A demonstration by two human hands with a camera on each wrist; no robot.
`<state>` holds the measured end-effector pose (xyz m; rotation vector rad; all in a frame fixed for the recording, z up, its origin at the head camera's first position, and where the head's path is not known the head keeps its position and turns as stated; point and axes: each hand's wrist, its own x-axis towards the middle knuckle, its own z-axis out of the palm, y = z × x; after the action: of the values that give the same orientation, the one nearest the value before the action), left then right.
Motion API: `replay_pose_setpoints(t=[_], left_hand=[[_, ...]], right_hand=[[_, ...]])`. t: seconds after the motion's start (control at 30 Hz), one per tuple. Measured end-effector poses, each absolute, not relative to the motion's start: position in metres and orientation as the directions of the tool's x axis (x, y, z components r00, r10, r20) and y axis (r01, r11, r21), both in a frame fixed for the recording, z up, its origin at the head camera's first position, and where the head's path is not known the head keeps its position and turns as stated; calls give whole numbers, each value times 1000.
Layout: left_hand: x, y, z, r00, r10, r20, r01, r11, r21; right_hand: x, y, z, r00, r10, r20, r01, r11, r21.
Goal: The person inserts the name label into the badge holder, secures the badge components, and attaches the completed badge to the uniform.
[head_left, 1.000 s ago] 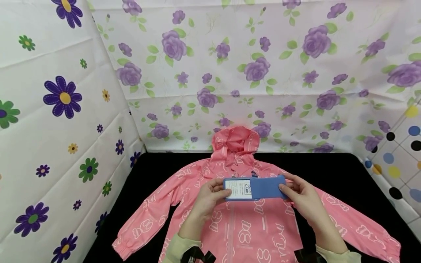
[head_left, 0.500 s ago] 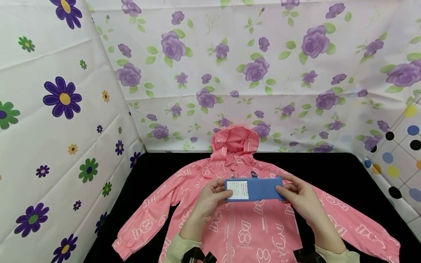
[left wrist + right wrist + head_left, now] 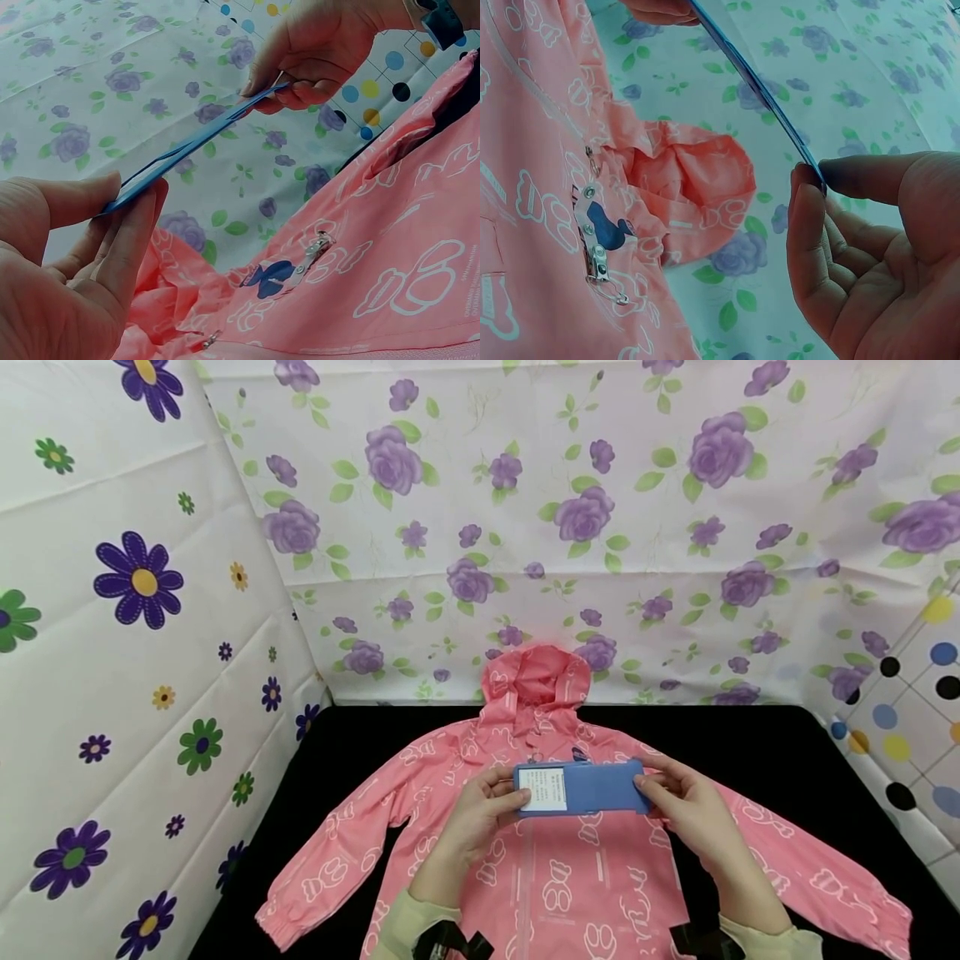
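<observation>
A blue plastic card holder (image 3: 606, 787) is held level in front of the jacket's chest. White printed card (image 3: 544, 788) shows in its left part; the blue cover hides the rest. My left hand (image 3: 483, 814) pinches the left end, thumb on the card's face and fingers behind. At the other end, my right hand (image 3: 690, 806) pinches the holder between thumb and fingers. Seen edge-on in the left wrist view, the thin holder (image 3: 187, 146) spans both hands. Under it lies a pink hooded jacket (image 3: 558, 881) with white bear outlines, front up, sleeves spread.
A metal badge clip (image 3: 598, 264) with a clear strap lies on the jacket's chest beside a dark blue patch (image 3: 609, 227). The table's cover (image 3: 750, 735) is black. Floral sheets (image 3: 450, 485) stand behind, with a patterned sheet (image 3: 52, 677) on the left.
Less of the white card shows: the blue cover has slid left over it, hiding the "ID/IC CARD" print seen before. My right hand has shifted slightly left; both hands keep their grip.
</observation>
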<state>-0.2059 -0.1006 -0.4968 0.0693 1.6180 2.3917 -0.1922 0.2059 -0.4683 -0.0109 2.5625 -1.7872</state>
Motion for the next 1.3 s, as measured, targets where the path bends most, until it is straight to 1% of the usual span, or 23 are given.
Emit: replay_pose_setpoints(t=[0.27,0.53,0.77,1.03,1.3], left_hand=[[-205,-100,-497,-968,235,-84,-159,-321,933],[-205,-97,-497,-973,217,-85,-150,-309,939],[-204,-97,-499,-969,232,-85,-156,-304,940],[-203,-97,-500,-960,268,-82,-161,-290,943],[-203,-95,-501,-956,283,-76,-160,-288,944]], right_hand=[[-191,205,-467,-999,-39,29,-40,320,-946],[-191,203,-465,-993,-99,67,-93,293,-952],[-190,201,-466,-993,-114,34,-66,293,-954],[-190,196,-467,-991,-132,-30,-3,247,-969],[-190,193,-469,-989,-144,-38,5,226,-974]])
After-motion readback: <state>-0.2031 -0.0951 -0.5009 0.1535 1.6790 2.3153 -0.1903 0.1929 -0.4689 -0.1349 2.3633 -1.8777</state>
